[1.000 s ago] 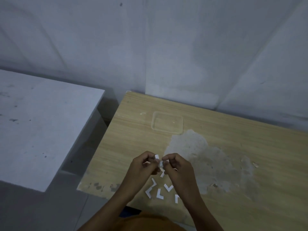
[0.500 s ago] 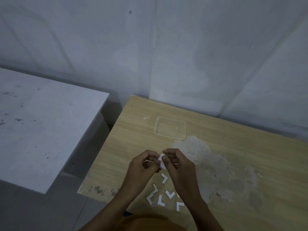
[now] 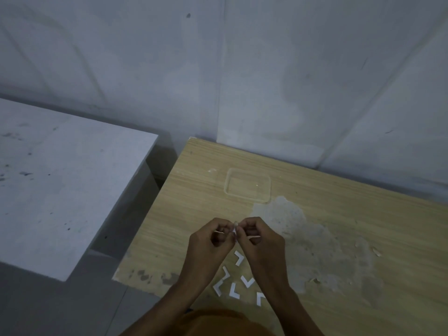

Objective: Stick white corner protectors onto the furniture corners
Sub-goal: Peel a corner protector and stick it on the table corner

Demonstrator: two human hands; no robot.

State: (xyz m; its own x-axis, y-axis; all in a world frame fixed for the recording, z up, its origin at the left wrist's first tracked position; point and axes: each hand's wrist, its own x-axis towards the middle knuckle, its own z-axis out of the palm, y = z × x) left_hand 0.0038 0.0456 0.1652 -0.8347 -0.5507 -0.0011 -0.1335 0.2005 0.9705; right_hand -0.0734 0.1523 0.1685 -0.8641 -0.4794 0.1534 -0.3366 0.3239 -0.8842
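Observation:
My left hand (image 3: 210,241) and my right hand (image 3: 257,238) meet fingertip to fingertip above the wooden table (image 3: 339,226), pinching one small white corner protector (image 3: 234,226) between them. Thin white slivers stick out of each fist. Several loose white L-shaped protectors (image 3: 238,257) lie on the table just below my hands, near its front edge. Part of the held piece is hidden by my fingers.
A clear shallow plastic tray (image 3: 247,185) sits on the table behind my hands. The table's surface is worn and peeling to the right (image 3: 303,229). A grey stained table (image 3: 60,185) stands to the left across a gap. A grey wall rises close behind.
Both hands have stayed together on the small white piece, with the fingers shifting and the piece now more hidden. The view has tilted slightly.

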